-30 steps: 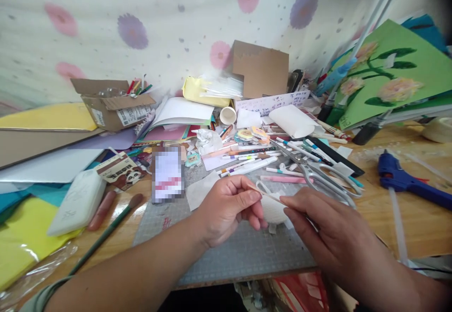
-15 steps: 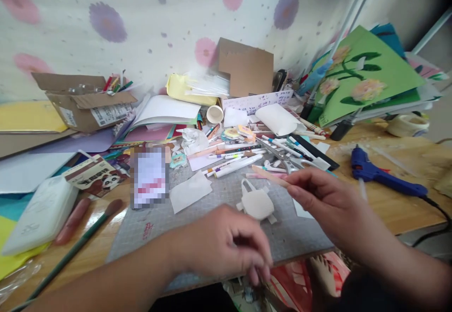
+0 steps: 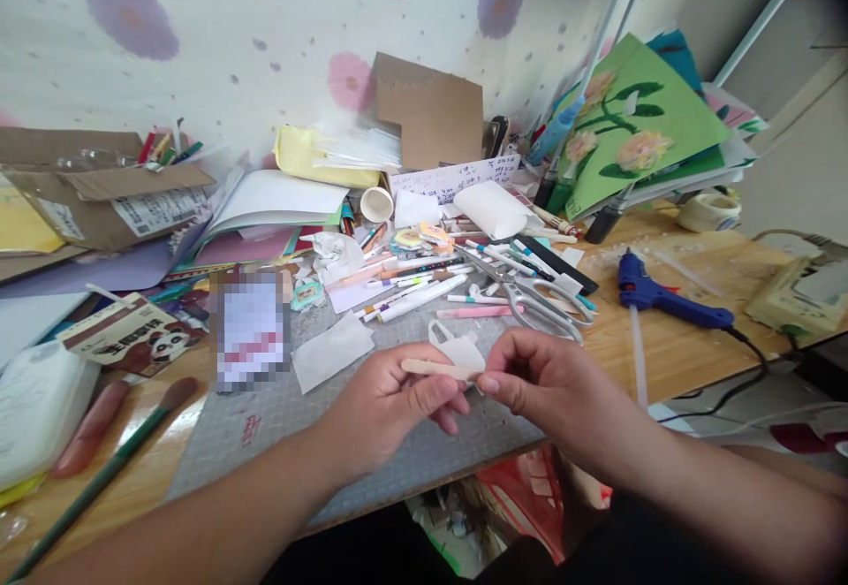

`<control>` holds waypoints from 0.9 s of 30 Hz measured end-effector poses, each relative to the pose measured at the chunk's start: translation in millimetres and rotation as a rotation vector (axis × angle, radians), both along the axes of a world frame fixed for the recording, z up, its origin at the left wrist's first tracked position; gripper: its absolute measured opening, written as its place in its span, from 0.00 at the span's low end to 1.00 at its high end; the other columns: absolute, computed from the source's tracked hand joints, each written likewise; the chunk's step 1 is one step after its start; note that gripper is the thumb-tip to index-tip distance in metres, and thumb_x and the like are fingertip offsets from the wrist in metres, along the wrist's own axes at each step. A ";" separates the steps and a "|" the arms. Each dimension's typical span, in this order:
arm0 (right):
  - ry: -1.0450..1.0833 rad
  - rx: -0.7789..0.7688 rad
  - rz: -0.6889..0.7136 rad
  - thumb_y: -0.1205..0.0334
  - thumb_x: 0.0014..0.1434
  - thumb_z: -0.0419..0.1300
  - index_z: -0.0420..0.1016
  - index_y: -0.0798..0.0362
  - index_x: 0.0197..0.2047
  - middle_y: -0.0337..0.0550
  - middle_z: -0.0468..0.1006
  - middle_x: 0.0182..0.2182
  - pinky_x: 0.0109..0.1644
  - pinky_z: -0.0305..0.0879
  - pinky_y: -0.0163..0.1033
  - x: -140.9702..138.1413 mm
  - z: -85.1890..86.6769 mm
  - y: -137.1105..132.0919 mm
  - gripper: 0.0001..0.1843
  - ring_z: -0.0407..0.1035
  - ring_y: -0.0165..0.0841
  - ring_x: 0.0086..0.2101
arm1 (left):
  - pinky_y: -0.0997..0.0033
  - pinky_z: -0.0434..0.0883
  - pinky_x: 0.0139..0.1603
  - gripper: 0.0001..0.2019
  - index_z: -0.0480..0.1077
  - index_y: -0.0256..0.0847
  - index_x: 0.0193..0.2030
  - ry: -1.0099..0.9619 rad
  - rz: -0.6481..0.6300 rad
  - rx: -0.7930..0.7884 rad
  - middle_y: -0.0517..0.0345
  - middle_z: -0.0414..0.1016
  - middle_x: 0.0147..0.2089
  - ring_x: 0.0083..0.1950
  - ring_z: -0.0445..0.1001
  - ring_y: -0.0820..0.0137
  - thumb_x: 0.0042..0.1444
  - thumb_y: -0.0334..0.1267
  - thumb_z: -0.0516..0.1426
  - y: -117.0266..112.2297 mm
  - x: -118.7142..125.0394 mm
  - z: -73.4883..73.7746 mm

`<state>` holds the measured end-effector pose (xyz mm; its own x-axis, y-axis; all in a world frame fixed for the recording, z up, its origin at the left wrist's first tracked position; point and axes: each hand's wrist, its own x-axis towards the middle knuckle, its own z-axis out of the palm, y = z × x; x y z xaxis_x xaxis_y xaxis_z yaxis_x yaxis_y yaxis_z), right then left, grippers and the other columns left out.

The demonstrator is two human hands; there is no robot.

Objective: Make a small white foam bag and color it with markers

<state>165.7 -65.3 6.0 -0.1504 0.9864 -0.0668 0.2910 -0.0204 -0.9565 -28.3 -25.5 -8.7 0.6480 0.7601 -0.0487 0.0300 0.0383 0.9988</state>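
Note:
A pale wooden craft stick (image 3: 434, 368) lies level between my two hands above the cutting mat. My left hand (image 3: 397, 399) is closed on the stick, its thumb along the near side. My right hand (image 3: 547, 391) pinches the stick's right end between thumb and fingers. Behind the stick, a small off-white bag-shaped paper piece (image 3: 457, 342) with a looped handle rests on the grey cutting mat (image 3: 278, 470); my hands hide its lower part. Left of it lies a blank off-white paper piece (image 3: 333, 351).
Scissors (image 3: 530, 295) lie among several pens and markers (image 3: 424, 298) behind my hands. A blue hot glue gun (image 3: 669, 293) rests at the right, its cord trailing over the edge. Left are a phone-like blurred object (image 3: 250, 333) and a long green-handled brush (image 3: 125, 452).
The stick has come down and left with my right hand. My left hand has risen and closed on it. The view has shifted to the right.

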 end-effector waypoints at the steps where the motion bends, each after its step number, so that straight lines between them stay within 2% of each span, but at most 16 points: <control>1: 0.023 0.003 0.021 0.61 0.55 0.59 0.68 0.53 0.28 0.35 0.68 0.23 0.27 0.56 0.32 -2.7 -0.1 0.3 0.07 0.60 0.27 0.25 | 0.73 0.72 0.32 0.14 0.75 0.36 0.32 -0.056 0.040 -0.027 0.58 0.75 0.30 0.29 0.75 0.72 0.58 0.46 0.58 0.3 0.2 -0.8; 5: 0.094 0.109 -0.004 0.66 0.53 0.60 0.67 0.52 0.28 0.36 0.70 0.24 0.29 0.59 0.33 -7.5 -2.5 2.0 0.05 0.62 0.28 0.27 | 0.72 0.73 0.31 0.09 0.76 0.37 0.32 -0.168 0.153 0.009 0.57 0.78 0.29 0.28 0.76 0.71 0.55 0.42 0.62 4.5 -3.9 -1.8; 8: 0.073 0.268 -0.019 0.68 0.53 0.61 0.65 0.52 0.26 0.36 0.68 0.24 0.31 0.60 0.33 -6.8 -2.6 4.7 0.08 0.63 0.28 0.27 | 0.70 0.73 0.32 0.10 0.79 0.38 0.33 -0.125 0.184 0.205 0.54 0.79 0.28 0.29 0.76 0.68 0.52 0.44 0.64 7.6 -8.8 2.4; 11: 0.032 0.328 0.035 0.70 0.53 0.60 0.67 0.52 0.26 0.36 0.68 0.25 0.31 0.61 0.33 -6.0 2.0 7.1 0.07 0.63 0.27 0.27 | 0.70 0.73 0.34 0.10 0.80 0.40 0.34 -0.050 0.196 0.443 0.53 0.80 0.28 0.31 0.77 0.67 0.53 0.44 0.63 8.5 -12.2 6.3; 15: -0.010 0.357 0.080 0.72 0.53 0.60 0.70 0.53 0.27 0.37 0.69 0.26 0.31 0.62 0.33 -4.6 7.8 7.1 0.06 0.63 0.28 0.28 | 0.70 0.74 0.36 0.08 0.80 0.43 0.36 -0.026 0.158 0.605 0.53 0.81 0.31 0.33 0.78 0.67 0.56 0.42 0.61 8.5 -13.7 6.8; 19: -0.012 0.427 0.083 0.72 0.52 0.61 0.66 0.52 0.24 0.36 0.68 0.24 0.32 0.62 0.34 -1.1 5.7 5.9 0.10 0.63 0.28 0.28 | 0.71 0.74 0.36 0.06 0.80 0.44 0.38 0.023 0.129 0.767 0.53 0.82 0.32 0.34 0.79 0.67 0.58 0.36 0.60 7.8 -14.8 8.3; 23: -0.046 0.540 0.085 0.73 0.53 0.62 0.66 0.52 0.24 0.36 0.68 0.25 0.35 0.62 0.36 4.8 3.7 4.5 0.11 0.65 0.29 0.29 | 0.69 0.75 0.37 0.11 0.79 0.48 0.43 0.097 0.112 0.946 0.54 0.83 0.36 0.36 0.80 0.65 0.56 0.30 0.61 4.0 -17.2 13.8; 27: -0.064 0.567 0.102 0.72 0.51 0.65 0.68 0.52 0.25 0.39 0.71 0.32 0.37 0.65 0.35 17.1 8.0 2.2 0.11 0.68 0.30 0.35 | 0.71 0.75 0.37 0.18 0.77 0.50 0.48 0.085 0.156 1.072 0.53 0.83 0.39 0.37 0.80 0.66 0.52 0.26 0.62 2.2 -19.5 15.8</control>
